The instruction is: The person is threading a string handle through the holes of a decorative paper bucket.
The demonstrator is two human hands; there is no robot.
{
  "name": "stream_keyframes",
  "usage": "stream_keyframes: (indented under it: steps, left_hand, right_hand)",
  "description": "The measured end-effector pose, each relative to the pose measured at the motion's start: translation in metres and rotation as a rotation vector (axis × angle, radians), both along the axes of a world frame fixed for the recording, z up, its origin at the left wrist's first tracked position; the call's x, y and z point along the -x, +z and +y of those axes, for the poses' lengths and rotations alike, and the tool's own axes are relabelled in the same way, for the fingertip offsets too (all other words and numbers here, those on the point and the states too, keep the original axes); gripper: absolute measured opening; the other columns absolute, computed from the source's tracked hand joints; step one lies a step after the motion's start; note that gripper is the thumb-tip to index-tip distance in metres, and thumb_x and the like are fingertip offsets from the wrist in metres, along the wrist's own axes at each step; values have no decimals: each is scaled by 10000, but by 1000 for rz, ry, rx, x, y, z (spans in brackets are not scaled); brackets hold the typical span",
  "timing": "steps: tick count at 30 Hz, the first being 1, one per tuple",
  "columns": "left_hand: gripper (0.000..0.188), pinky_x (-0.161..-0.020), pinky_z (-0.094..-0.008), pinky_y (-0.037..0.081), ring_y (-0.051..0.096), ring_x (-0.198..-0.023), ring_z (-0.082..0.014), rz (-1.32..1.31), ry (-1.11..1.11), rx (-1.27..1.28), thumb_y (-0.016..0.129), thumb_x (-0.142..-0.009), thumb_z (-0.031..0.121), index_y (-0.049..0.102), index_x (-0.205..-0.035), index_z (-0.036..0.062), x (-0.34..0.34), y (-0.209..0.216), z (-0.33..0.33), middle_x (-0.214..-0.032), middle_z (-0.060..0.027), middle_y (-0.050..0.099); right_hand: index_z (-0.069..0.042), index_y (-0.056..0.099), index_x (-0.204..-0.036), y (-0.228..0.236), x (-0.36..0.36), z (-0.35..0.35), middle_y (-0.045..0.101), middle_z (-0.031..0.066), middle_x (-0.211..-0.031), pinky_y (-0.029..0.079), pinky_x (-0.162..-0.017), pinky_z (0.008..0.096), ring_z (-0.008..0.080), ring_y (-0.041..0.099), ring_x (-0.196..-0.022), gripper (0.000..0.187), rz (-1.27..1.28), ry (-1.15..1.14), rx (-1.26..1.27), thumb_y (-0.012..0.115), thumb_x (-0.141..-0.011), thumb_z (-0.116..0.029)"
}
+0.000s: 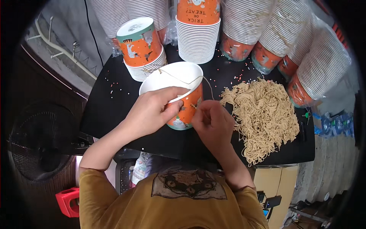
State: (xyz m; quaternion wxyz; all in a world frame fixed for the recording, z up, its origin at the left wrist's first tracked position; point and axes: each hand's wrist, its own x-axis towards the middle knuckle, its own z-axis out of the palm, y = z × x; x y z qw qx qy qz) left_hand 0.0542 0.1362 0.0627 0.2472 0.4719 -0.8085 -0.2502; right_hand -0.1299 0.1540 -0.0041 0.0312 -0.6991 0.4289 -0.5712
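Black tabletop (114, 118), left hand (158, 108) closed over orange paper tub (167, 83), right hand (213, 120) curled, pinching tan cord (212, 90)

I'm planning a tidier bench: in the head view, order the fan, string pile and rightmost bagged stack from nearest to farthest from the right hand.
1. String pile: just right of the right hand.
2. Rightmost bagged stack: beyond the string pile, back right.
3. Fan: far left, past the table.
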Motion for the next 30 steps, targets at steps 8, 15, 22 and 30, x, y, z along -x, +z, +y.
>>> stream_keyframes:
  steps: [8, 15, 22, 30]
  left_hand:
    - [360, -684, -338, 525, 658, -702, -221, 70, 50, -42, 553, -904, 141, 618, -1240, 30, -11, 6, -13, -807, -171, 664]
    - [385, -631, -275, 480, 573, -661, -104, 33, 14, 16, 571, -918, 132, 589, -1289, 31, -10, 9, -24, -787, -86, 647]
    - [394, -639, -290, 485, 577, -665, -118, 41, 7, 11, 583, -919, 146, 588, -1300, 45, -9, 5, -30, -801, -93, 659]
    - [384, -647, -295, 491, 590, -675, -129, -21, 18, 30, 587, -920, 149, 594, -1291, 51, -4, 6, -28, -818, -99, 667]
  right_hand:
    - [-94, 527, -826, 15, -25, -21, 546, 8, -616, 482, -486, 291, 163, 593, -534, 203, 8, 8, -18, 704, -750, -29]
    - [-64, 510, -841, 15, -28, -29, 569, 49, -610, 489, -492, 319, 214, 607, -521, 202, -32, 27, -136, 699, -772, -43]
    - [-69, 505, -853, 11, -27, -33, 575, 58, -615, 488, -502, 349, 230, 619, -537, 201, -12, -16, -160, 693, -782, -55]
    - [-76, 508, -860, 13, -25, -31, 593, 50, -646, 496, -535, 350, 227, 634, -576, 202, -15, 2, -232, 697, -789, -79]
